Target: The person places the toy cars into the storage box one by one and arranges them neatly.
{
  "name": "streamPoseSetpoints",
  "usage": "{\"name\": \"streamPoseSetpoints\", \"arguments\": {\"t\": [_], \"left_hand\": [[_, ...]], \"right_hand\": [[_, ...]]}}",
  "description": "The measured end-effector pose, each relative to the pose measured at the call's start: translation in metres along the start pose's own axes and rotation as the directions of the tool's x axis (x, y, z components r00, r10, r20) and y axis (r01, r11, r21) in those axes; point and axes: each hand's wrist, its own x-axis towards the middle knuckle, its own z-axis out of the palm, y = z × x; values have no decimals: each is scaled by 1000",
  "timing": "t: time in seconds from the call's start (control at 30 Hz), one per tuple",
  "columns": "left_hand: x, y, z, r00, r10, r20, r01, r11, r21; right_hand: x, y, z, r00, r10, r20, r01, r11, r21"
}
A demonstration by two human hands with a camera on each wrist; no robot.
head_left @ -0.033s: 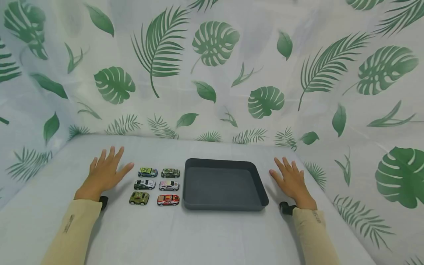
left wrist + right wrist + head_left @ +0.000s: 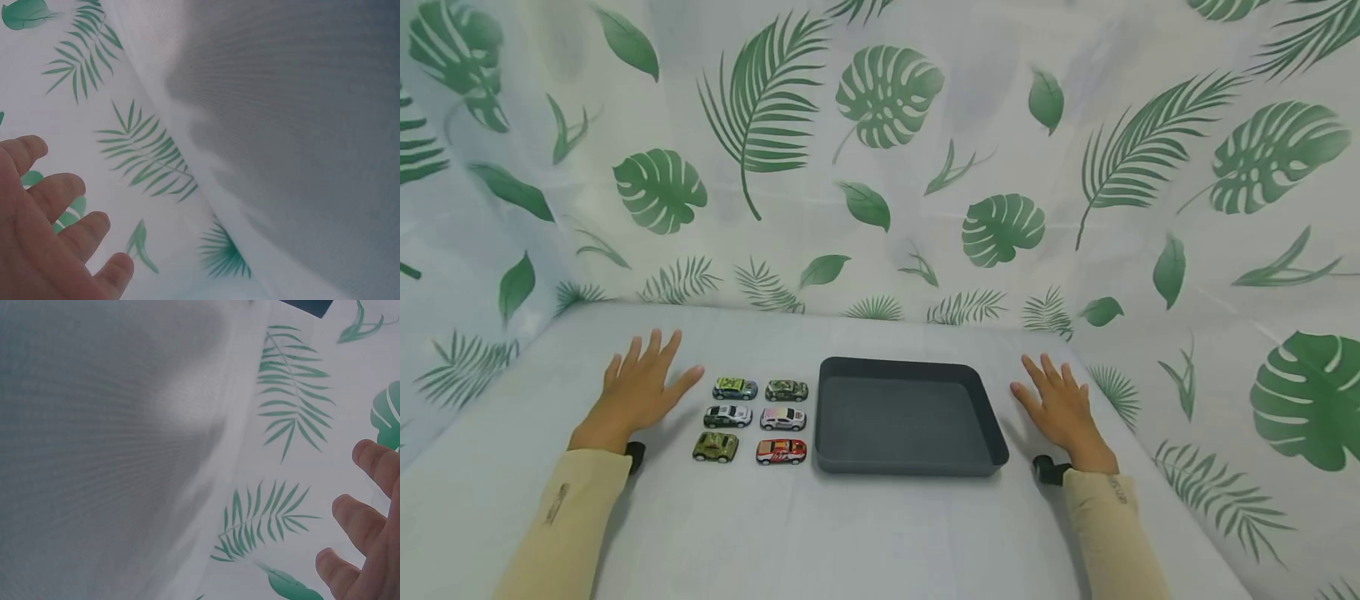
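Note:
My left hand (image 2: 634,390) is at the left with its fingers spread, holding nothing. Just right of its thumb, several small toy cars stand in two columns: a yellow-green and blue car (image 2: 734,388), a camouflage car (image 2: 786,391), a black-and-white car (image 2: 727,417), a white-and-pink car (image 2: 783,419), an olive-green car (image 2: 715,447) and a red car (image 2: 781,452). A dark grey rectangular tray (image 2: 910,467) lies right of them, with nothing in it. Beyond its right side, my right hand (image 2: 1063,412) has straight, spread fingers and holds nothing. Both wrist views show fingers against the patterned cloth.
A white cloth (image 2: 895,533) covers the table. Behind it and along both sides hangs a white curtain (image 2: 910,183) printed with green leaves. Each wrist carries a small black device, and both forearms wear beige sleeves (image 2: 561,517).

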Motion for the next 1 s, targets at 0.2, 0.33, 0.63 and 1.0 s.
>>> {"name": "streamPoseSetpoints", "arguments": {"t": [0.2,0.33,0.63,1.0], "left_hand": [[0,1,2,1000,-5,14,5,1000,-10],[0,1,3,1000,1,15,-1,1000,-14],[-1,5,5,1000,6,24,-6,1000,-23],[0,10,10,998,66,0,-66,998,-10]], "right_hand": [[2,-1,3,1000,-12,-4,12,1000,7],[3,-1,7,1000,-24,-4,24,1000,7],[3,-4,9,998,-47,44,43,996,75],[4,-6,11,989,-117,89,104,985,139]]}}
